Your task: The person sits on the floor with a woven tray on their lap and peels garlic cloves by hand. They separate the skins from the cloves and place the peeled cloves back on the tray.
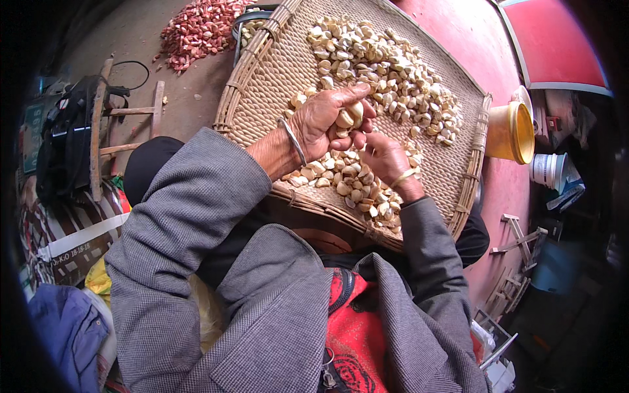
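Observation:
My left hand [327, 123], with a silvery bangle at its wrist, is cupped palm up around several pale garlic cloves [350, 117]. Close against its fingertips is my right hand [388, 157], a yellowish band around its wrist; its fingers are curled, and whether they pinch anything cannot be told. Both hands are above a woven wicker tray [260, 96] with a bound cane rim. On the tray a large heap of garlic cloves [393, 73] spreads over the far side, and a smaller heap [361, 184] lies on the near side below my hands.
Reddish cloves or peelings [196, 32] are piled on the floor at the upper left. A wooden stool frame [130, 112] and a black bag [71, 132] are at the left. Yellow bucket [501, 132], white tub [545, 169] and wooden racks [521, 240] stand at the right.

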The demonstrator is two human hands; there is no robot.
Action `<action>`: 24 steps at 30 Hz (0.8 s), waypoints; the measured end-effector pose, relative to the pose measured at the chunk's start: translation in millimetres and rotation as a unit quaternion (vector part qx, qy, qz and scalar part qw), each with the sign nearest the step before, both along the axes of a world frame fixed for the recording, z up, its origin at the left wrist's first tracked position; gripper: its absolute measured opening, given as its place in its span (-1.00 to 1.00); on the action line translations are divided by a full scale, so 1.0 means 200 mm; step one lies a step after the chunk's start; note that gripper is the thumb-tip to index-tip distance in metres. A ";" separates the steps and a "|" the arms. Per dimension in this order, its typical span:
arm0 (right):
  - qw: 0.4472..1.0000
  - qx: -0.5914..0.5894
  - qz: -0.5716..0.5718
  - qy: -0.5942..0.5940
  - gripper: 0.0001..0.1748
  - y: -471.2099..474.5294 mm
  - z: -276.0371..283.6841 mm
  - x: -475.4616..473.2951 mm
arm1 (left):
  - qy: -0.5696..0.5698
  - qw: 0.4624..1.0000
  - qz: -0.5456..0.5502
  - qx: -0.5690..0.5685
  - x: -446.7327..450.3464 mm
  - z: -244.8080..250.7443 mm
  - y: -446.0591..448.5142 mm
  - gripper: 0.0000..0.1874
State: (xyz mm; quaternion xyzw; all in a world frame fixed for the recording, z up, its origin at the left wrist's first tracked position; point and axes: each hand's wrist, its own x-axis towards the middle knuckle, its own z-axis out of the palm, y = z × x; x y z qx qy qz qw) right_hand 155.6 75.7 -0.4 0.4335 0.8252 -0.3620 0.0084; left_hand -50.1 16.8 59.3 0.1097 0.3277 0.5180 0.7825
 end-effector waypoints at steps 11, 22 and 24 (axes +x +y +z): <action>0.999 0.029 0.021 0.023 -0.85 -0.03 -0.10 0.07 | 0.016 1.000 0.003 -0.013 -0.02 -0.04 0.03 -0.59; 0.756 -0.495 -0.229 0.361 -0.77 -0.16 0.14 0.19 | 0.137 0.982 -0.081 -0.104 0.10 -0.15 -0.05 -0.52; 0.754 -0.496 -0.229 0.366 -0.77 -0.17 0.17 0.19 | 0.131 0.980 -0.096 -0.113 0.13 -0.17 -0.07 -0.51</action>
